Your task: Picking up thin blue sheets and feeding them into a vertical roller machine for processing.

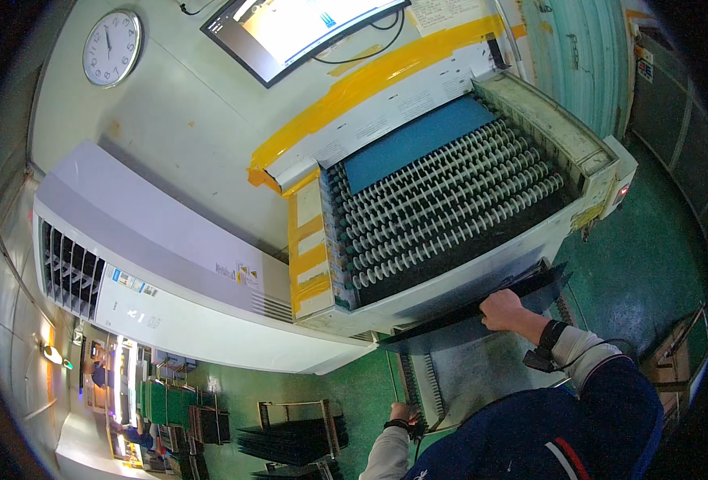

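My right hand is closed on the upper edge of a thin dark panel. The panel stands tilted between the roller machine's front and a rack with toothed side strips. Lower down, my left hand is at the rack's left side, its fingers curled; what they grip is too small to make out. Beyond my hands is the roller machine, with rows of pale wheels on its bed. A flat blue panel lies on the far rollers.
A long white air conditioner flanks the machine on the left. Racks of dark panels stand on the green floor, with green panels farther left. A screen and a clock hang on the wall. Another rack stands right.
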A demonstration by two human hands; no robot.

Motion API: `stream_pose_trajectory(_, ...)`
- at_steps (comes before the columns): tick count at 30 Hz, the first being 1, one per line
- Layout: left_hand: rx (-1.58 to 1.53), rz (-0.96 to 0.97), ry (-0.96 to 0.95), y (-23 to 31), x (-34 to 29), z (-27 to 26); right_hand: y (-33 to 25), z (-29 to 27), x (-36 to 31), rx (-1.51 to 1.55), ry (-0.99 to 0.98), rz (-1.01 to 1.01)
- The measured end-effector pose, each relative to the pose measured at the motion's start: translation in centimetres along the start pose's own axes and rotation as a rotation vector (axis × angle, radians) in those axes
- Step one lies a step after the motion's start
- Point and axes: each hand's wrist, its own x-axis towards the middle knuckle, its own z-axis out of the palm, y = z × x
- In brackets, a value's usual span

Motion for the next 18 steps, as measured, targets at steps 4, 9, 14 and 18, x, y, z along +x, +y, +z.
stream_pose_trajectory(4,0.455,-0.041,-0.060,0.9,0.1,-0.3,0.0,0.0,0.0,-0.004,0.015,-0.011)
stream_pose_trajectory(9,0.521,0.088,-0.009,1.2,-0.5,-0.8,-0.1,-0.3,-0.2,-0.007,0.021,-0.023)
stream_pose_trajectory(14,-0.229,-0.284,-0.049,1.8,-0.4,-1.2,-0.2,-0.7,-0.3,0.007,0.012,-0.022)
stream_pose_trajectory(18,-0.546,-0.364,0.047,1.7,-0.2,-0.7,-0.2,-0.5,-0.2,0.002,0.015,-0.014)
